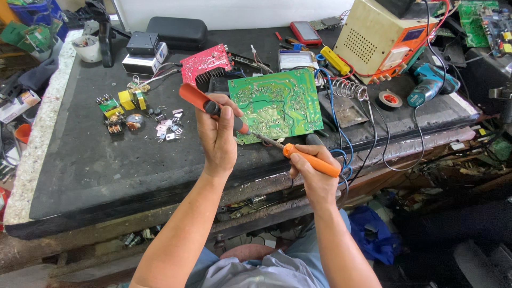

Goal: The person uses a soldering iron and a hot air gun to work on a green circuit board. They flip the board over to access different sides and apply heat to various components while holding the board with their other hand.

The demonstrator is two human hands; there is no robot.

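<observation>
- Nearest the camera, the right hand (312, 170) has its fingers closed around the orange handle of a soldering iron (311, 160), held low at the front edge of the desk (80, 165); the metal tip points up and left toward the lower edge of the board.
- The left hand (217, 133) has its fingers wrapped tight on a desoldering pump (212, 108) with an orange-red barrel and dark grip, slanting down to the right so that its nose meets the iron's tip.
- Both tools come together at the lower left corner of the green circuit board (277, 102), which lies solder side up on the desk, just behind the hands.
- Judging by this, work on the board is mid-way: one joint at that corner is being dealt with, and most of the solder side looks untouched. Whether the joint is already clear is too small to tell.
- To the left on the desk lies a scatter of loose parts (136, 117): small yellow transformers, coils and flat black components, well apart from the board.
- Behind the green board a red circuit board (205, 64) stands tilted, with a soldering stand with a coil (349, 90) to the right.
- Farthest back sit a beige and orange bench power supply (381, 37), a roll of black tape (390, 100) and a teal cordless drill (429, 82).
</observation>
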